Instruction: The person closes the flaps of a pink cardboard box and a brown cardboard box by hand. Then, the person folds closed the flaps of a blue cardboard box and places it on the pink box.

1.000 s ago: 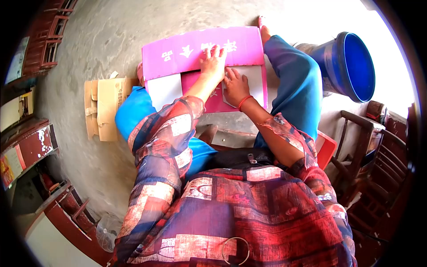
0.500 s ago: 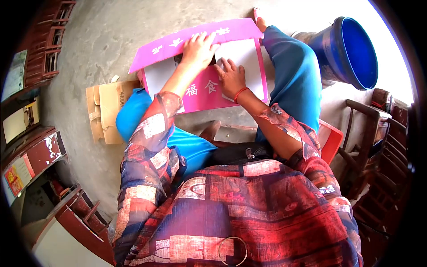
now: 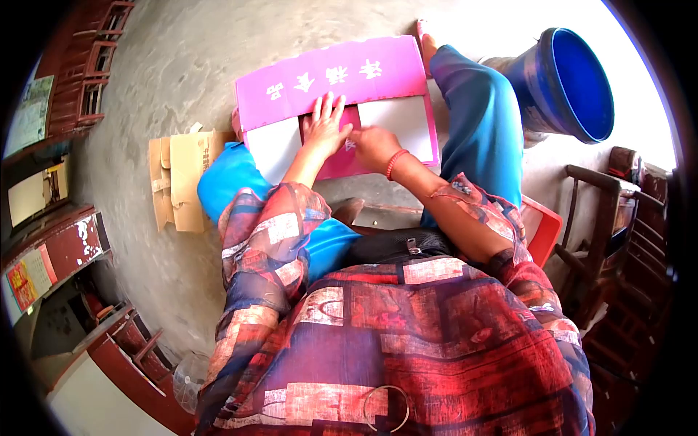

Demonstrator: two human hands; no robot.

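Note:
A pink cardboard box (image 3: 331,78) with white printed characters lies between my knees. Its far flap is tilted back, and white inner flaps (image 3: 396,118) show at the left and right. My left hand (image 3: 325,129) rests on the middle of the box with its fingers stretched out, near the far flap's crease. Just beside it, my right hand (image 3: 377,150) is closed, its fingers curled at the box's near pink flap. Whatever those fingers may hold is hidden. A red bracelet (image 3: 394,164) circles the right wrist.
To the left lies a brown cardboard carton (image 3: 190,171) on the concrete floor (image 3: 185,80). A blue bucket (image 3: 542,87) stands beyond my right knee. Wooden chairs (image 3: 607,232) and a red-rimmed container (image 3: 542,229) are at the right; wooden furniture (image 3: 62,251) lines the left.
The far flap has tipped further back, showing more of its printing. My left hand has come down from that flap toward the box's middle. My right hand's fingers have curled closed.

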